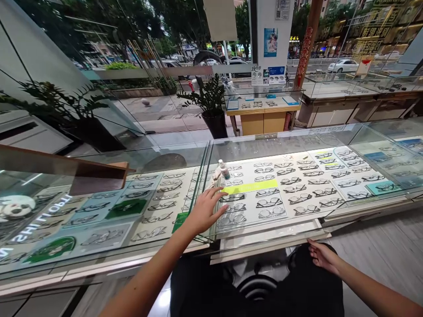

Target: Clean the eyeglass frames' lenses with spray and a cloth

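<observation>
My left hand (206, 210) is open, its fingers spread over the glass top of the display case beside a small white-capped bottle (224, 170). A pale crumpled cloth (215, 176) lies by the bottle, just beyond the fingertips. Under the glass, several pairs of eyeglasses (271, 202) sit in rows, with a yellow-green strip (254, 186) among them. Low on the right, my right hand (324, 257) has its fingers curled at the front edge of a pulled-out white drawer (271, 240), close above my knee.
More eyeglasses (158, 206) and green pads (125, 208) fill the left case. A brown wooden ledge (99, 176) juts in at the left. Potted plants (214, 119) stand behind the counter by the window. Another glass case (264, 103) is farther back. My legs (201, 281) are below the drawer.
</observation>
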The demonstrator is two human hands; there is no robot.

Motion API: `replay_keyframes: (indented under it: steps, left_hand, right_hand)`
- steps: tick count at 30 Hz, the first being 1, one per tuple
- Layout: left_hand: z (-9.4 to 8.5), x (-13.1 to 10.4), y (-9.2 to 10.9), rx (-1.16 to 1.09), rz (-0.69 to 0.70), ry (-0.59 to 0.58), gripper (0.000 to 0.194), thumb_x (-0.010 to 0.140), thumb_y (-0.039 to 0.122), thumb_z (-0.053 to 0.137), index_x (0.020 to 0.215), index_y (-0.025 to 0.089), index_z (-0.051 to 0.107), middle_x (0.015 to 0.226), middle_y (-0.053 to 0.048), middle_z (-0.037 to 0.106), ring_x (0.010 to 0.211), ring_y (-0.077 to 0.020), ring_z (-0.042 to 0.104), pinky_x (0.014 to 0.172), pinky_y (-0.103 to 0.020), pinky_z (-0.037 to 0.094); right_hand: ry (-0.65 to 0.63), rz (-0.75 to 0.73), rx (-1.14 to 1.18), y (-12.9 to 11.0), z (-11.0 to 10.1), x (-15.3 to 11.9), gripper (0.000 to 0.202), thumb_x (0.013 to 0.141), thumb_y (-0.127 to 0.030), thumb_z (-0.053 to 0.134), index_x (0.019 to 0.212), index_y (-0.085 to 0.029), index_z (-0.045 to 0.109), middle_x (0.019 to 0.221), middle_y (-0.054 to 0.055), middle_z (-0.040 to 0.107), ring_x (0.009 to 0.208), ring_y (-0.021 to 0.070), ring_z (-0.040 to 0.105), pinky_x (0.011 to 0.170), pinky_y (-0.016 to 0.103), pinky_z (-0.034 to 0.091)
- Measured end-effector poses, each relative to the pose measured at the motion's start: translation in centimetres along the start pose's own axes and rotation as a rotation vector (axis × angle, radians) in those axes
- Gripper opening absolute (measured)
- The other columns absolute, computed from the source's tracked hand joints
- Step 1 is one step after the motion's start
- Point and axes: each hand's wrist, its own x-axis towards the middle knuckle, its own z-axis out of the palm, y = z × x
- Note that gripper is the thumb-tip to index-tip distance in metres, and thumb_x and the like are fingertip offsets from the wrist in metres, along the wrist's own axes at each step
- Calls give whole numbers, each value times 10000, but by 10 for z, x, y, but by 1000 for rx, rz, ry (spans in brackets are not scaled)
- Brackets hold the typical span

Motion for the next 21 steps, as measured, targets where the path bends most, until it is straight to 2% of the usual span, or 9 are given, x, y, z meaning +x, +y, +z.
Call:
replay_keyframes:
  steps: [6,9,14,16,18,20,21]
  left_hand:
    - [-1,2,0,-10,2,0,435,1032,519,481,1325,254,661,1528,-122,578,1462,-365,463,1170,-594,423]
    - [-1,3,2,-12,-5,-4,445,1030,533,480,1330,257,658,1524,-122,582,1456,-369,473,1164,-596,422]
    - [0,4,2,-17,-2,5,444,1032,528,470,1324,254,661,1523,-121,586,1451,-365,478,1160,-589,419]
    - [0,4,2,-15,4,12,448,1032,524,465,1322,248,666,1525,-123,586,1448,-368,478,1158,-586,423]
    - [0,5,3,-12,8,20,455,1030,523,461,1322,243,669,1528,-124,587,1444,-370,481,1157,-582,427]
    - [1,6,4,-8,7,22,458,1027,521,463,1321,238,671,1524,-125,592,1438,-371,489,1154,-580,432]
    - [1,6,4,-6,6,23,456,1025,518,466,1319,237,673,1517,-126,598,1433,-370,496,1151,-578,437]
  right_hand:
    - [73,32,-30,19,-8,-19,403,928,-348,777,737,-187,460,604,-54,469,455,34,424,393,121,258]
    - [100,46,-29,29,-13,-29,403,931,-319,769,729,-187,446,588,-66,448,420,19,357,364,110,192]
    - [112,99,-106,38,-22,-49,412,913,-313,751,691,-188,428,547,-75,418,389,0,264,354,90,180]
    - [107,126,-262,40,-20,-62,442,874,-341,763,638,-190,422,513,-73,386,380,2,244,342,92,184]
    - [33,183,-558,38,-11,-81,403,809,-328,781,599,-200,462,498,-62,379,377,17,257,319,107,178]
    - [-150,256,-921,31,3,-108,217,750,-268,774,637,-222,594,517,-41,428,380,44,283,295,134,162]
    - [-216,285,-998,23,12,-124,127,719,-226,779,658,-226,667,517,-30,452,382,54,307,293,148,181]
